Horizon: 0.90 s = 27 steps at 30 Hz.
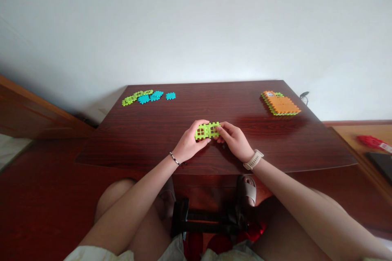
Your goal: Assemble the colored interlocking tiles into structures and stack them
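Note:
Two lime-green interlocking window panels [206, 131] sit side by side between my hands, above the front middle of the table, their notched edges meeting. My left hand [192, 140] grips the left panel, thumb along its lower edge and fingers over the top. The right panel is pinched by my right hand [232, 136], its thumb on the front face and the other fingers behind. Whether the notches are fully locked together is too small to tell.
On the dark wooden table [196, 104], green window panels [134, 97] and blue notched tiles [153, 97] lie at the back left. A lone blue tile [170, 96] is beside them. Orange and green panels [281, 105] are stacked at the back right. A wall [196, 28] stands behind.

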Tool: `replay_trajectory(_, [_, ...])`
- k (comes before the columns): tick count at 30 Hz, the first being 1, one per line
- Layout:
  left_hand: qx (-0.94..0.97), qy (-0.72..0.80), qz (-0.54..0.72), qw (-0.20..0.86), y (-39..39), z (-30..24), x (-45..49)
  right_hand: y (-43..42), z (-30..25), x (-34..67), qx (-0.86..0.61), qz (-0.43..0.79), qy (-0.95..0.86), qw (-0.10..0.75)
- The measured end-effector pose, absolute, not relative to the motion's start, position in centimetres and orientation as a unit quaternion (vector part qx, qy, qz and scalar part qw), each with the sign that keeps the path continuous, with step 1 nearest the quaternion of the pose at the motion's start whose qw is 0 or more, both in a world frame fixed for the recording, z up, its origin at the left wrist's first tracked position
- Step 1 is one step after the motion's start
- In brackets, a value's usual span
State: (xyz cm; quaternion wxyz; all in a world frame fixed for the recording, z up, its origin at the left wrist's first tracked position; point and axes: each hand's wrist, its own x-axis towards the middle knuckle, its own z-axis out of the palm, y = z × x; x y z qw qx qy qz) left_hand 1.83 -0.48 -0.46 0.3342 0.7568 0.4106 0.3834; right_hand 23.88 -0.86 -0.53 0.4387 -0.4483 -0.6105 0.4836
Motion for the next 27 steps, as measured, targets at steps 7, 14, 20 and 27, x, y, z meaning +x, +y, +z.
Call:
replay_trajectory(7, [0.758,0.407,0.383,0.337,-0.45,-0.53,1.83,-0.88,-0.42,23.92,-0.442,0.488,-0.611,0.439])
replay_trajectory(14, [0.757,0.396,0.388,0.346,-0.57,-0.37,1.71,-0.85,-0.43,23.92,-0.443,0.486,-0.611,0.440])
replay_trajectory(20, [0.705,0.392,0.398,0.437,-0.60,-0.57,1.55,-0.89,-0.43,23.90,-0.438,0.483,-0.620,0.436])
replay_trajectory(27, [0.686,0.398,0.408,0.452,-0.59,-0.56,1.74,-0.88,-0.39,23.89,-0.435,0.485,-0.621,0.436])
